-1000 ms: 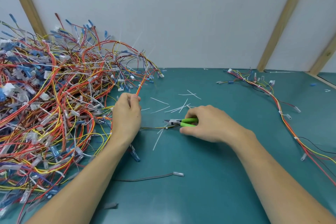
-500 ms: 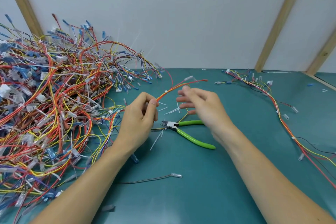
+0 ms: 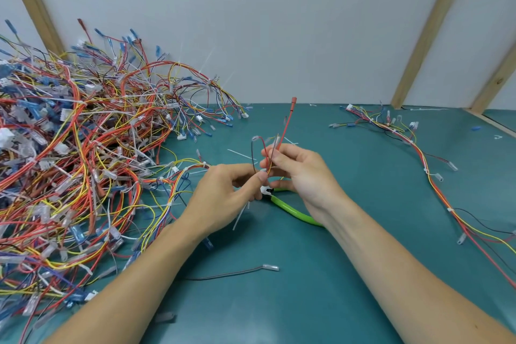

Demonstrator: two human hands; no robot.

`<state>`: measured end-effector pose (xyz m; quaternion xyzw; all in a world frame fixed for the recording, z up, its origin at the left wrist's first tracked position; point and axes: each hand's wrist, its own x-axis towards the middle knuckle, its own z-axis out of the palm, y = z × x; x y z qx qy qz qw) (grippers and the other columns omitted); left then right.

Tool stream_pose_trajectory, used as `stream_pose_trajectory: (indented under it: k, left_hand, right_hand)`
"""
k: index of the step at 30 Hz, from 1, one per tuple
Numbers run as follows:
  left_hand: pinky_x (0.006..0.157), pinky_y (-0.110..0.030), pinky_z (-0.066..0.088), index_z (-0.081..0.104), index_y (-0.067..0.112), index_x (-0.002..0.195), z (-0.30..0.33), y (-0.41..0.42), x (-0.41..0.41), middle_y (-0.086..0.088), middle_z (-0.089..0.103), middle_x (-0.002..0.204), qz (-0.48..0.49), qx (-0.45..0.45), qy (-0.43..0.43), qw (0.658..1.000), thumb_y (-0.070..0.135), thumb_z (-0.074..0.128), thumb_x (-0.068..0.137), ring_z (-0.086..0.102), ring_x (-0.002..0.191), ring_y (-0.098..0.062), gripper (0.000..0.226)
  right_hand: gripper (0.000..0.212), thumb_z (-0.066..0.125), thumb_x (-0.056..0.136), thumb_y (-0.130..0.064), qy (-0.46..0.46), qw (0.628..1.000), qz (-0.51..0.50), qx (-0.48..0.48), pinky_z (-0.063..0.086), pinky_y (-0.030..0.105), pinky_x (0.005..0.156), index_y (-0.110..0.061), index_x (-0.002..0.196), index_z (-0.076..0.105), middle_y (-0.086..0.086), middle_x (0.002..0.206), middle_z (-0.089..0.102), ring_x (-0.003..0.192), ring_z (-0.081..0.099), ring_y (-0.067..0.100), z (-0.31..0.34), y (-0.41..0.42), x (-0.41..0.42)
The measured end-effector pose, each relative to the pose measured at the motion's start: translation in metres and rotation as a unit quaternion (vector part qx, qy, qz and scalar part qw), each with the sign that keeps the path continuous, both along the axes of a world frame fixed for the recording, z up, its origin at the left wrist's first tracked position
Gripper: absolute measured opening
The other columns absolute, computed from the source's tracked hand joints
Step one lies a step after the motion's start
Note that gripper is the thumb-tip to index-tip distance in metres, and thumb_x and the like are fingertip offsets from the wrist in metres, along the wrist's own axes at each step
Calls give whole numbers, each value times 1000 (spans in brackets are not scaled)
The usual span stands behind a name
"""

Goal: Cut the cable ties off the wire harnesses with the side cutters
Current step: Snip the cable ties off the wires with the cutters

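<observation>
Both hands gather one wire harness above the idle side cutters

The left hand [image 3: 223, 195] pinches the harness [image 3: 192, 169] between thumb and fingers where it leaves the big tangled pile [image 3: 78, 153], and the right hand [image 3: 300, 173] pinches its loose ends, a red lead [image 3: 287, 123] standing up out of the fingers; neither holds a tool. The side cutters [image 3: 290, 208] lie on the tabletop [image 3: 349, 232] just under and between the hands, head beneath the left thumb, green handles running toward the right wrist, so the right hand looks the nearer to take them. Cut cable ties [image 3: 240, 216] lie scattered nearby, and another harness [image 3: 418, 153] stretches well apart at right
</observation>
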<state>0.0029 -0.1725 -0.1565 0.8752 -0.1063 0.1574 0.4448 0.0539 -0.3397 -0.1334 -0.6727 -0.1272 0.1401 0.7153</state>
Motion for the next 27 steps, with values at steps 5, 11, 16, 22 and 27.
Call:
stream_pose_trajectory:
  k: [5,11,16,22,27]
  left_hand:
    - [73,-43,55,71,28,85,-2,0,2,13,71,70,31,13,13,999,42,54,95,69,72,-14,23]
    - [66,-41,54,69,28,85,-3,4,3,14,68,67,112,48,-46,992,37,51,96,67,67,-16,23]
    - [66,-39,53,68,27,83,-1,3,2,14,69,68,105,56,-65,991,34,60,97,68,68,-9,18]
    - [71,-28,50,68,33,96,4,6,-2,20,71,84,135,136,-46,980,44,70,86,66,84,-1,15]
    - [81,-30,37,71,26,98,7,8,0,16,66,89,118,206,-65,969,32,63,97,53,84,-10,11]
  right_hand:
    - [16,58,105,-20,25,996,-55,69,55,22,63,-15,103,73,-4,87,76,75,70,8,3,-6,7]
    - [17,65,100,-23,37,998,5,54,58,24,69,-13,110,75,1,103,78,93,75,13,0,-5,4]
    - [12,69,96,-14,-33,999,0,-24,57,23,65,-21,96,79,-3,87,78,81,69,6,-7,4,-1]
    - [12,62,102,-15,3,998,-43,34,56,24,60,-17,99,74,-5,82,68,77,70,6,2,-5,7]
    - [10,62,102,-16,64,991,-62,97,56,23,58,-16,98,71,-7,75,69,73,71,8,7,-14,15]
